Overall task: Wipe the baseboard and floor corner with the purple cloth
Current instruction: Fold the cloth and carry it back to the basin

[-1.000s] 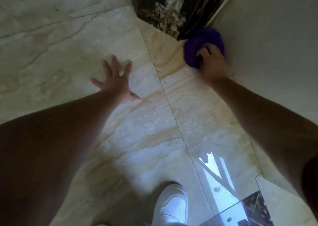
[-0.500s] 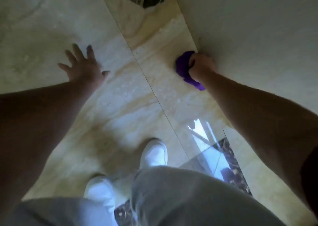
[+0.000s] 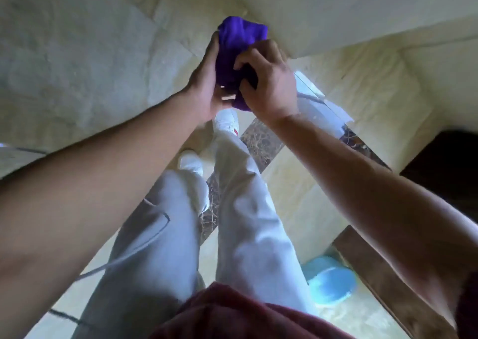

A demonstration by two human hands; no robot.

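The purple cloth [image 3: 236, 44] is bunched up in the air in front of me, well above the floor. My left hand [image 3: 204, 85] grips its left side and my right hand [image 3: 266, 82] grips its right side and lower end. Both hands are closed around the cloth, which hides their fingertips. The cream wall and its baseboard [image 3: 336, 36] run past behind the cloth at the upper right. The beige marble floor [image 3: 77, 54] lies below.
My legs in light grey trousers [image 3: 240, 222] and white shoes [image 3: 225, 120] stand below the hands. A light blue slipper [image 3: 328, 282] lies on the floor at lower right beside a dark wooden threshold [image 3: 375, 269]. Dark marble inlay strips [image 3: 261, 145] cross the floor.
My right hand has lifted the cloth off the floor by the wall. My left hand left the floor and took hold of the cloth too. The view has swung back toward my legs.
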